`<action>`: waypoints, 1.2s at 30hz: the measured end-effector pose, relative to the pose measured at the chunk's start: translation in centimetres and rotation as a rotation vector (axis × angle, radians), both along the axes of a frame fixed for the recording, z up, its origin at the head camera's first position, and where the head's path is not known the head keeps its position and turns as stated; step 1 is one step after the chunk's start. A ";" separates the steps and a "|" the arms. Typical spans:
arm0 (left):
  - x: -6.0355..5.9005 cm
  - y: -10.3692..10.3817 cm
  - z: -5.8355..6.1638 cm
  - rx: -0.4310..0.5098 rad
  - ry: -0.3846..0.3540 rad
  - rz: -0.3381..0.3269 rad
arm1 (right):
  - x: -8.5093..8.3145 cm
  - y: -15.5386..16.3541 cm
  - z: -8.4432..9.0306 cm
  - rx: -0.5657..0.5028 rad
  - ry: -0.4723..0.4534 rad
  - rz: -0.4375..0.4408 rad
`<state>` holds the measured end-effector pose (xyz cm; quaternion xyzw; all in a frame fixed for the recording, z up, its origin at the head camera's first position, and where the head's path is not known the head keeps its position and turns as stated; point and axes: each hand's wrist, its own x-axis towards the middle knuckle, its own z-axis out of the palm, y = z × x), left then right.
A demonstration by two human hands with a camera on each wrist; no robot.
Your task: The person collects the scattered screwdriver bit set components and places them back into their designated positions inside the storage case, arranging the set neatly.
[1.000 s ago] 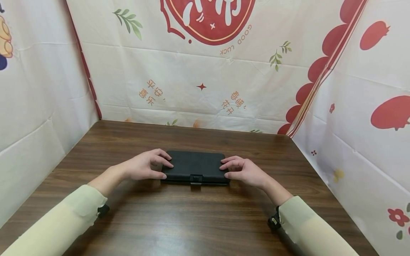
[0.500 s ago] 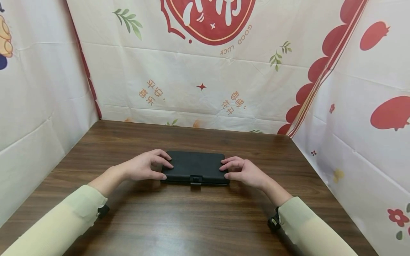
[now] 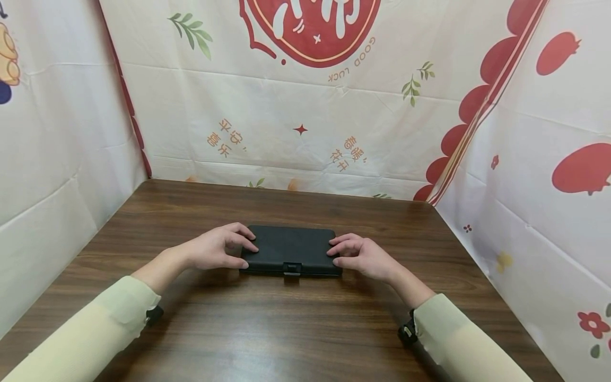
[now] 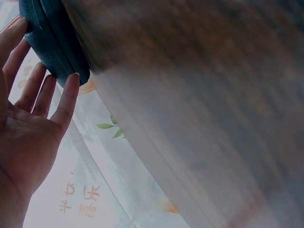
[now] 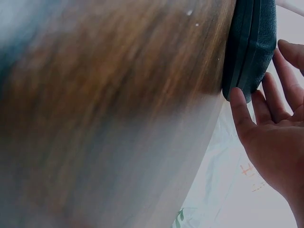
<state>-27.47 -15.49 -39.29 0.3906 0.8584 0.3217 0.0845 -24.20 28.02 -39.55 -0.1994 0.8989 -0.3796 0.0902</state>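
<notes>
A black hard case [image 3: 292,244] lies flat on the table with its lid down. Its latch [image 3: 292,267] faces the person at the middle of the front edge. At the case's left end, my left hand [image 3: 217,247] rests its fingertips on the lid, thumb near the front corner. My right hand [image 3: 366,258] touches the opposite end in the same way. In the left wrist view, loosely extended fingers reach the textured end of the case [image 4: 54,45]. The right wrist view shows fingertips against the other rounded end, with the seam between lid and base [image 5: 247,47] visible.
A dark wood-grain table [image 3: 286,329] extends around the case. Printed white cloth [image 3: 286,106] hangs along its back, left and right sides. Dark bands [image 3: 408,330] with small devices sit at both wrists, below pale green sleeves.
</notes>
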 end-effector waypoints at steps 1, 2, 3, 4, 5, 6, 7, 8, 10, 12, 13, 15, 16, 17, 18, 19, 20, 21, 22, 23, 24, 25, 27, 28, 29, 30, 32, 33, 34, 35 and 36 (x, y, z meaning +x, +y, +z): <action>0.0 0.0 0.0 0.000 0.002 0.000 | 0.0 0.0 0.0 0.003 0.002 -0.002; 0.0 0.0 0.0 0.002 0.002 0.000 | 0.0 -0.1 0.1 0.005 0.003 -0.004; 0.0 0.0 0.0 0.002 0.005 -0.002 | 0.1 -0.1 0.1 0.008 0.004 -0.006; 0.0 0.0 0.0 0.002 0.006 -0.003 | 0.1 -0.2 0.1 0.010 0.004 -0.008; 0.0 -0.1 -0.1 0.002 0.006 -0.004 | 0.1 -0.2 0.2 0.013 0.004 -0.009; 0.0 -0.1 -0.1 0.001 -0.001 -0.001 | 0.1 -0.2 0.2 0.018 0.005 -0.010; -0.1 0.0 -0.1 0.000 -0.008 0.002 | 0.1 -0.3 0.2 0.023 0.006 -0.011; -0.1 0.0 -0.1 0.000 -0.011 0.002 | 0.1 -0.3 0.2 0.026 0.006 -0.011; -0.1 0.0 0.0 -0.008 -0.022 0.009 | 0.1 -0.3 0.2 0.038 0.008 -0.012; -0.2 0.1 0.0 -0.016 -0.025 0.013 | 0.2 -0.2 0.2 0.049 0.011 -0.012; -0.3 0.1 0.0 -0.018 -0.027 0.015 | 0.2 -0.2 0.3 0.054 0.012 -0.012; -0.5 0.0 0.1 -0.024 -0.023 0.014 | 0.2 -0.3 0.3 0.061 0.015 -0.012; -0.5 0.0 0.1 -0.025 -0.018 0.010 | 0.2 -0.3 0.4 0.061 0.017 -0.010; -0.6 0.0 0.1 -0.025 -0.020 0.008 | 0.2 -0.3 0.4 0.063 0.018 -0.008; -0.7 0.0 0.1 -0.026 -0.023 0.008 | 0.2 -0.3 0.4 0.061 0.020 -0.007; -0.7 0.0 0.1 -0.026 -0.024 0.003 | 0.2 -0.4 0.5 0.062 0.021 -0.006; -0.8 0.0 0.1 -0.030 -0.020 -0.003 | 0.1 -0.4 0.5 0.062 0.023 -0.005; -0.8 0.0 0.1 -0.033 -0.026 -0.007 | 0.1 -0.5 0.5 0.063 0.026 -0.004; -0.8 0.0 0.1 -0.038 -0.023 -0.015 | 0.0 -0.5 0.5 0.064 0.028 -0.005; -0.9 0.0 0.1 -0.046 -0.022 -0.021 | 0.0 -0.6 0.5 0.068 0.032 -0.006; -0.9 0.0 0.2 -0.054 -0.021 -0.033 | 0.0 -0.6 0.6 0.070 0.034 -0.007; -0.9 0.0 0.2 -0.065 -0.020 -0.044 | -0.1 -0.7 0.6 0.078 0.041 -0.003; -0.8 0.0 0.2 -0.085 -0.031 -0.064 | -0.1 -0.8 0.7 0.090 0.046 -0.004; -0.8 0.0 0.3 -0.095 -0.035 -0.072 | -0.1 -0.9 0.7 0.094 0.048 -0.004; -0.8 0.0 0.3 -0.102 -0.041 -0.079 | -0.1 -1.0 0.8 0.101 0.051 -0.004; -0.8 -0.1 0.3 -0.110 -0.045 -0.085 | -0.1 -1.2 0.8 0.108 0.054 -0.003; -0.8 -0.1 0.4 -0.117 -0.048 -0.088 | -0.1 -1.6 1.0 0.122 0.062 -0.003; -0.8 -0.1 0.4 -0.119 -0.047 -0.088 | -0.2 -1.9 1.0 0.126 0.068 0.002; -0.8 -0.1 0.3 -0.120 -0.043 -0.087 | -0.2 -2.2 1.1 0.127 0.074 0.008; -0.9 -0.1 0.3 -0.120 -0.039 -0.087 | -0.2 -2.6 1.2 0.131 0.081 0.019; -0.9 0.0 0.2 -0.118 -0.038 -0.088 | -0.2 -3.0 1.3 0.132 0.085 0.033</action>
